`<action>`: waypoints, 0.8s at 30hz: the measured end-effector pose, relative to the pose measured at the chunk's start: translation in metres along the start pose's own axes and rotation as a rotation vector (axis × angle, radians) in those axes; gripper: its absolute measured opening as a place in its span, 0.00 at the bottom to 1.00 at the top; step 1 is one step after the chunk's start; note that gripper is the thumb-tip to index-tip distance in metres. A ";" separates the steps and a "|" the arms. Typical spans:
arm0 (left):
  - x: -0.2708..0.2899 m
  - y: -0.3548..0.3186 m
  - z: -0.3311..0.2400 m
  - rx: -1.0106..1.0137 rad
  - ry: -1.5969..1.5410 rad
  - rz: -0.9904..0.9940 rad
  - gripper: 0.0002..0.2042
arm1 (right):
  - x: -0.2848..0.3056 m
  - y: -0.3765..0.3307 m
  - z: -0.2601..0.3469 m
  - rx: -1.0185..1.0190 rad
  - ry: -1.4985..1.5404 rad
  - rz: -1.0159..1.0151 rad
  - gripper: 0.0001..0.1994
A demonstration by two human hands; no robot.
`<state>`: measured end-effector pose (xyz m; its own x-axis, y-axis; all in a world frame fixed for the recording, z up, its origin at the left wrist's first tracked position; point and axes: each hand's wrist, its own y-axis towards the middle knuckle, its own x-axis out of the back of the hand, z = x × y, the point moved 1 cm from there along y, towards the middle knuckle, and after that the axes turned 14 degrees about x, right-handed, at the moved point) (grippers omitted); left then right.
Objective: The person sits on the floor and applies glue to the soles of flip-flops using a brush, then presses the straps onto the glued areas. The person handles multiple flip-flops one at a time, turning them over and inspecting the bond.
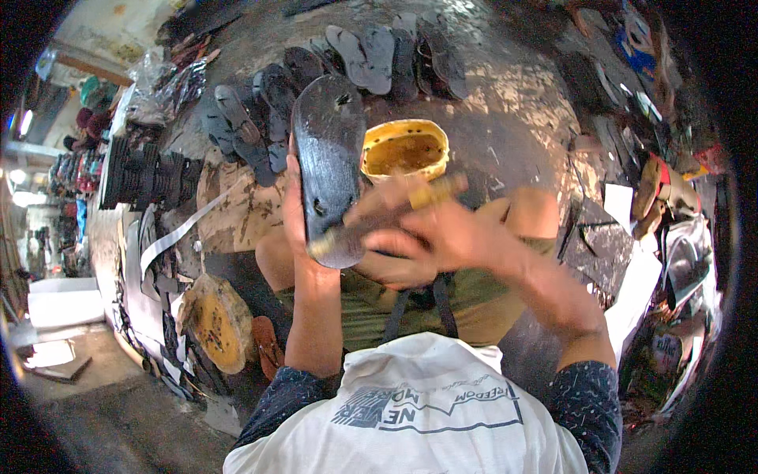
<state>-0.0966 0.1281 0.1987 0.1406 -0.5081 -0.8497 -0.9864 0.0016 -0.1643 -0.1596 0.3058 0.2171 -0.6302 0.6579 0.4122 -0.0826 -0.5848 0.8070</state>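
Note:
My left hand (296, 213) holds a dark sandal sole (330, 150) upright by its left edge, heel end down, with small strap holes showing. My right hand (430, 237) grips a brush with a pale wooden handle (430, 192); its bristle end (328, 243) rests on the lower part of the sole. Just behind the sole stands a yellow tub (404, 148) holding brownish glue.
Several dark soles (371, 55) lie fanned in an arc on the floor beyond the tub. A stack of black soles (146, 174) sits at the left. A round wooden block (217, 320) lies by my left knee. Scraps and sheet pieces (608, 245) clutter the right.

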 end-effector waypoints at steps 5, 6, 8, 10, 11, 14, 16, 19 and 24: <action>0.018 0.003 0.001 -0.052 0.002 -0.076 0.25 | -0.003 -0.007 0.013 -0.127 0.030 -0.007 0.13; 0.018 0.002 0.007 -0.002 -0.030 -0.052 0.25 | -0.001 -0.001 0.003 -0.173 -0.036 -0.055 0.13; 0.020 0.002 0.016 0.001 -0.014 -0.045 0.26 | -0.008 0.004 -0.002 -0.307 -0.119 -0.068 0.14; 0.020 0.001 0.009 -0.043 0.065 -0.016 0.25 | -0.025 -0.016 0.005 -0.301 -0.127 -0.114 0.17; 0.027 0.005 0.000 -0.079 0.118 -0.039 0.25 | -0.036 -0.026 0.002 -0.296 -0.096 -0.143 0.19; 0.030 0.012 -0.002 -0.078 0.040 -0.027 0.25 | -0.045 -0.044 0.013 -0.361 0.000 -0.185 0.23; 0.026 0.007 0.018 -0.056 0.010 -0.063 0.23 | -0.031 -0.028 -0.009 -0.274 -0.219 -0.220 0.18; 0.036 0.007 0.035 0.051 -0.104 0.039 0.24 | -0.021 -0.018 -0.044 -0.273 -0.349 -0.307 0.13; 0.044 0.033 0.006 -0.179 0.115 -0.136 0.26 | -0.052 -0.047 0.010 -0.371 0.045 -0.249 0.20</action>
<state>-0.1225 0.1110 0.1528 0.2723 -0.5879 -0.7617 -0.9599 -0.2205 -0.1730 -0.1146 0.3038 0.1618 -0.5884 0.7838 0.1987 -0.5022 -0.5469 0.6698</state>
